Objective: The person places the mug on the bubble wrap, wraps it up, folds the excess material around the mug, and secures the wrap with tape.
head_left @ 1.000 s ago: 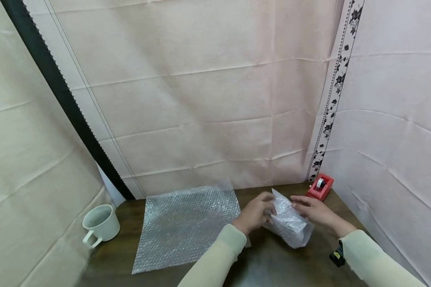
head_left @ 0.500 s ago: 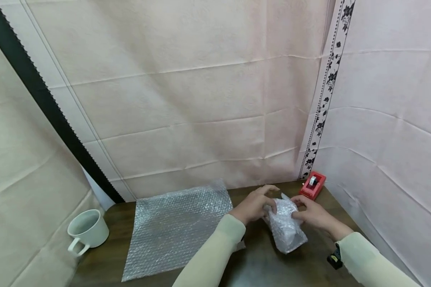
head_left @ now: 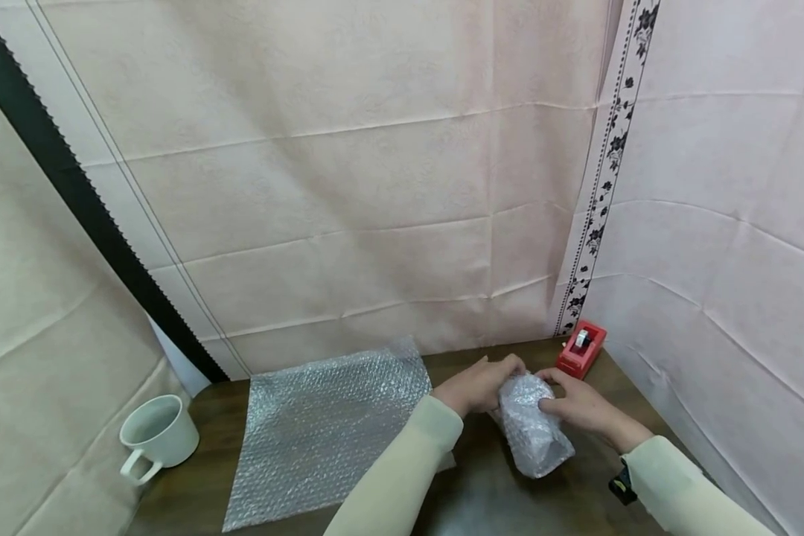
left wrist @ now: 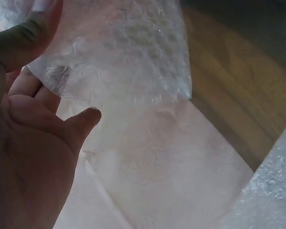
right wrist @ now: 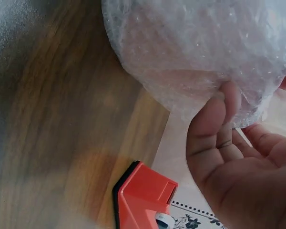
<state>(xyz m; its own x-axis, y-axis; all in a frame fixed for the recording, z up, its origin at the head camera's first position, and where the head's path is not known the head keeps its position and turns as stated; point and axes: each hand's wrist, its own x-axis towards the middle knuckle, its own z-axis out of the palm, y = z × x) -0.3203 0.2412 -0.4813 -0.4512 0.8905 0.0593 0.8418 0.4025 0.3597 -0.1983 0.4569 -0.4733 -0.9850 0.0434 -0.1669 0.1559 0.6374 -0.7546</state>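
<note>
A bundle of bubble wrap [head_left: 536, 432] stands slightly tilted over the table, its far end folded in. My left hand [head_left: 485, 381] grips the wrap at its far left; in the left wrist view the thumb [left wrist: 26, 40] lies over the film with fingers behind it. From the right, my right hand [head_left: 579, 402] holds the far end, and the right wrist view has its curled fingertips [right wrist: 212, 114] pressed on the film. Whatever the wrap encloses is hidden. A flat sheet of bubble wrap [head_left: 328, 432] lies left of the hands.
A white mug [head_left: 161, 432] stands at the table's left edge, handle toward the front. Behind the right hand, at the far right corner, is a red tape dispenser [head_left: 581, 350]. Cloth walls [head_left: 375, 186] rise along the table's back and sides.
The upright flap of wrap at the far end has been folded down. My left hand has lowered onto the bundle, whose near end has swung left. The head view has shifted slightly right.
</note>
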